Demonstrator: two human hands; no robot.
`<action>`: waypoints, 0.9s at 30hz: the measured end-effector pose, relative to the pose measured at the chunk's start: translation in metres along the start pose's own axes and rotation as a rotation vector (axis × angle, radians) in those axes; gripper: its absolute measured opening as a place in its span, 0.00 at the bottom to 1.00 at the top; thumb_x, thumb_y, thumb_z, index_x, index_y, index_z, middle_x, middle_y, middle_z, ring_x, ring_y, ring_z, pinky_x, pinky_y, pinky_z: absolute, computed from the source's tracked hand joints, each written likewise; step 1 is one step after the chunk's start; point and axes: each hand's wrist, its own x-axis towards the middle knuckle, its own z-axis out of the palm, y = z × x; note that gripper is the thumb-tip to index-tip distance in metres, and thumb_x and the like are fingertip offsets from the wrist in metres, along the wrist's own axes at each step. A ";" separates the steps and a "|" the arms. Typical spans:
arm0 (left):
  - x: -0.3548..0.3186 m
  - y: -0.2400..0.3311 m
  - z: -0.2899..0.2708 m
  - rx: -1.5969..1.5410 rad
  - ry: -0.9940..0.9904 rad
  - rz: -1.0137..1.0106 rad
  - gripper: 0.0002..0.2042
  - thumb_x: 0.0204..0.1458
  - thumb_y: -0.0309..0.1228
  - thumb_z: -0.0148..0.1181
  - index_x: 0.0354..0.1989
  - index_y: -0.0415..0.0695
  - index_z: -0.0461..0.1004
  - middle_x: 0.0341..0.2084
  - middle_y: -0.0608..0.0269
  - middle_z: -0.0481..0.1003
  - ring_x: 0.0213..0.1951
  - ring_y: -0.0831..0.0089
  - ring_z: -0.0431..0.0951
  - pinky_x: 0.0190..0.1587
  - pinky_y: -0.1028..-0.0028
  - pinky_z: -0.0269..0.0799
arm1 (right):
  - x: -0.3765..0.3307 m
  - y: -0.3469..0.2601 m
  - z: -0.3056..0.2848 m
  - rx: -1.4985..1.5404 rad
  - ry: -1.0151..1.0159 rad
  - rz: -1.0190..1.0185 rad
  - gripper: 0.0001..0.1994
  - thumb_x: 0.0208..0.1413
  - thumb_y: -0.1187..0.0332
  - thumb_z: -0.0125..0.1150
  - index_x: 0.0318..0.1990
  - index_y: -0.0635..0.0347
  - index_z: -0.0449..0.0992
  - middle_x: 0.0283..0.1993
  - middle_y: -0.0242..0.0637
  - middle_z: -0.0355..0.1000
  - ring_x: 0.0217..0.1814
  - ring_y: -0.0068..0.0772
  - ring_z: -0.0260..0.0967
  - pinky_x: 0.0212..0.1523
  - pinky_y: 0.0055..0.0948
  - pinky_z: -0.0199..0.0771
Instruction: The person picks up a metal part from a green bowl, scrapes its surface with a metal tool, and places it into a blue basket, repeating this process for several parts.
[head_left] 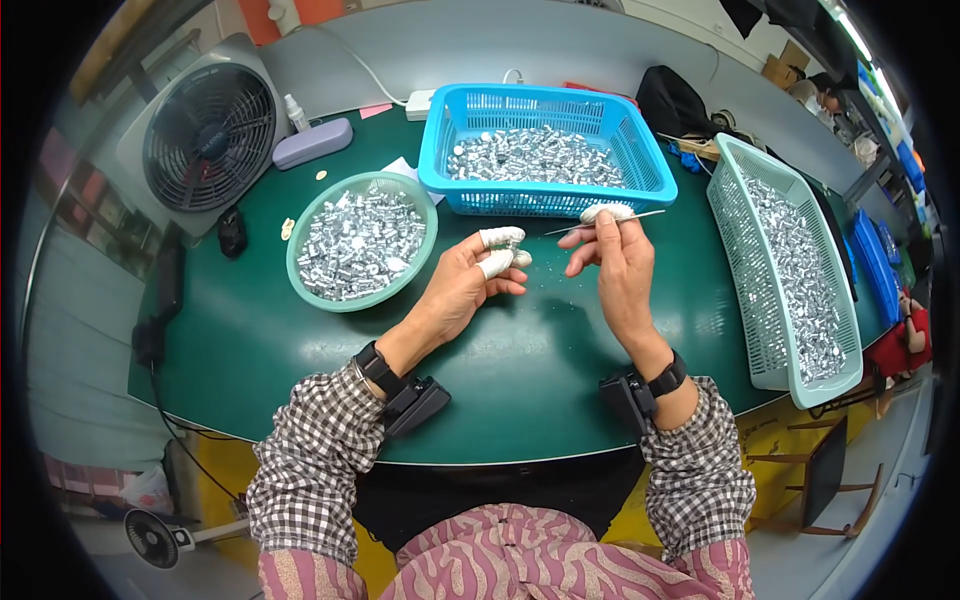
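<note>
The small piece [511, 243] is in front of you, above the green table [500, 400], near its middle. Your left hand [447, 295] pinches it between the tips of the thumb and the fingers, which wear white finger covers [500, 237]. The piece is too small and too much covered for me to tell its exact form. Your right hand [626, 270] is closed on a thin tool [645, 215], which lies nearly level across the fingers, one end pointing to the left hand. This end is apart from the piece. A white cover is seen also at the fingertips of your right hand. On each of your wrists there is a black band [378, 370] with a dark box.

Under and between the hands, some tiny pale specks [556, 270] lie on the table. To the left of your left hand stands a round pale green basket [298, 268], filled with many short silvery metal parts [360, 245]. Behind your hands is a blue rectangular basket [545, 200] with similar parts inside. At the right, a long pale green basket [745, 290] also holds a heap of them. Farther at the left back are a big grey fan [212, 138], a greyish-purple case [312, 143] and a small white bottle [296, 113]. A black bag [668, 100] is behind the blue basket, toward the right.
</note>
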 end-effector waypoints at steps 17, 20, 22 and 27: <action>0.001 -0.002 -0.016 -0.160 -0.020 0.034 0.16 0.56 0.28 0.52 0.53 0.39 0.64 0.37 0.59 0.73 0.35 0.75 0.75 0.36 0.76 0.74 | 0.003 0.010 0.005 -0.239 -0.014 -0.208 0.11 0.65 0.67 0.42 0.37 0.66 0.67 0.29 0.40 0.73 0.20 0.21 0.67 0.25 0.18 0.67; 0.002 -0.003 -0.016 -0.160 0.008 0.034 0.16 0.56 0.27 0.53 0.53 0.39 0.64 0.37 0.59 0.73 0.36 0.75 0.75 0.36 0.76 0.75 | 0.009 0.010 -0.002 -0.270 0.023 -0.234 0.11 0.65 0.67 0.42 0.37 0.66 0.68 0.29 0.39 0.73 0.20 0.20 0.67 0.25 0.18 0.67; 0.005 0.000 -0.016 -0.131 -0.008 0.038 0.16 0.55 0.26 0.53 0.52 0.39 0.64 0.37 0.58 0.73 0.36 0.74 0.75 0.36 0.76 0.75 | 0.013 0.009 -0.006 -0.276 0.052 -0.243 0.11 0.65 0.67 0.42 0.37 0.66 0.67 0.29 0.39 0.73 0.20 0.20 0.67 0.25 0.18 0.67; -0.002 -0.001 -0.013 -0.055 -0.026 0.072 0.15 0.55 0.26 0.54 0.51 0.38 0.65 0.37 0.58 0.73 0.37 0.73 0.75 0.37 0.75 0.76 | 0.009 0.012 -0.002 -0.225 0.034 -0.203 0.12 0.65 0.66 0.42 0.37 0.66 0.67 0.29 0.39 0.73 0.20 0.20 0.67 0.24 0.18 0.67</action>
